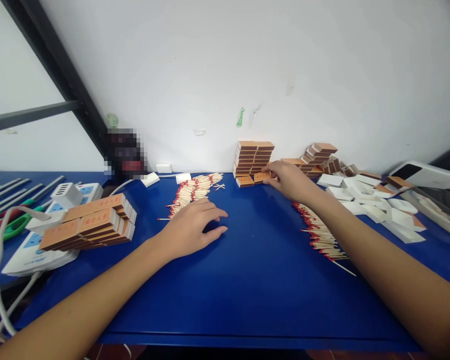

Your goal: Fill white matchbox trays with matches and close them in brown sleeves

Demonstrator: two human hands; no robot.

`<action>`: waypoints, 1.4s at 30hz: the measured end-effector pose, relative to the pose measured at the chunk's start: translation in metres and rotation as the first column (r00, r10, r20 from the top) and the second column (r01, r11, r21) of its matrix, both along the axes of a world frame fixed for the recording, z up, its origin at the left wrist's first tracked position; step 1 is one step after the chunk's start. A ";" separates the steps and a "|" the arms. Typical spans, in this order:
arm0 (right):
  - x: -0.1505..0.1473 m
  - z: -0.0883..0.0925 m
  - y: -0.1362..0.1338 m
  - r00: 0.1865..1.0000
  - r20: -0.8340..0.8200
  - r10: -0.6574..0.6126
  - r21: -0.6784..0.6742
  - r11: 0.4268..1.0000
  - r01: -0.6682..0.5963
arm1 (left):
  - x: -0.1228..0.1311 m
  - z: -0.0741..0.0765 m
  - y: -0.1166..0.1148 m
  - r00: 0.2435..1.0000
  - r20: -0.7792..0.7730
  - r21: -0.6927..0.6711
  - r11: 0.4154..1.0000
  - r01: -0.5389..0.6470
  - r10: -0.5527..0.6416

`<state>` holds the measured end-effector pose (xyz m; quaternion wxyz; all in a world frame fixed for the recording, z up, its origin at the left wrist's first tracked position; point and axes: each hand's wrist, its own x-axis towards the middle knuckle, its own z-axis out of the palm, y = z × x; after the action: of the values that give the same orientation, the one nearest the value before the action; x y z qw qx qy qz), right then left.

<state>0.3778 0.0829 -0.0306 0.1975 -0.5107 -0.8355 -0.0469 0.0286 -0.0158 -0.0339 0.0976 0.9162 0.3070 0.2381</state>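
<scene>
My right hand [285, 179] reaches to the back of the blue table, its thumb and fingers closed round a brown matchbox [261, 177]. Right beside that box lies another matchbox [244, 181], and a stack of matchboxes [253, 157] rises just behind both. My left hand [195, 227] hovers or rests low over the table with fingers apart and nothing held. It partly covers a heap of red-tipped matches [190, 192]. Under my right forearm a second heap of matches [322, 232] spreads out, partly hidden.
White matchbox trays [371, 197] lie scattered at the right, near piled matchboxes [318, 155]. On the left, bundled matchboxes [93, 222] sit on a white power strip [41, 255] with cables. Green-handled tools [13, 232] lie farther left. A white wall [225, 65] borders the table's back.
</scene>
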 end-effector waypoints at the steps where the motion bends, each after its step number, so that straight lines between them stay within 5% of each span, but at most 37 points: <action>1: -0.002 -0.002 0.000 1.000 -0.009 0.001 -0.017 1.000 -0.001 | 0.000 0.000 0.000 1.000 -0.001 -0.002 1.000 0.000 0.000; 9: -0.004 -0.014 -0.001 0.994 -0.099 0.043 0.023 0.999 -0.041 | -0.001 -0.001 0.001 1.000 -0.008 -0.007 1.000 0.005 -0.005; 26: -0.016 -0.019 -0.012 0.987 0.090 -0.131 0.116 0.986 0.120 | 0.000 -0.001 0.001 0.999 -0.037 0.009 1.000 0.029 -0.028; 42: 0.026 -0.028 0.007 0.996 -0.025 -0.090 0.028 0.996 0.090 | 0.000 -0.002 0.001 0.999 -0.043 0.008 0.999 0.032 -0.032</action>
<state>0.4038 0.0902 -0.0590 0.2125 -0.5454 -0.8085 -0.0617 0.0284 -0.0145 -0.0358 0.0910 0.9263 0.2932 0.2184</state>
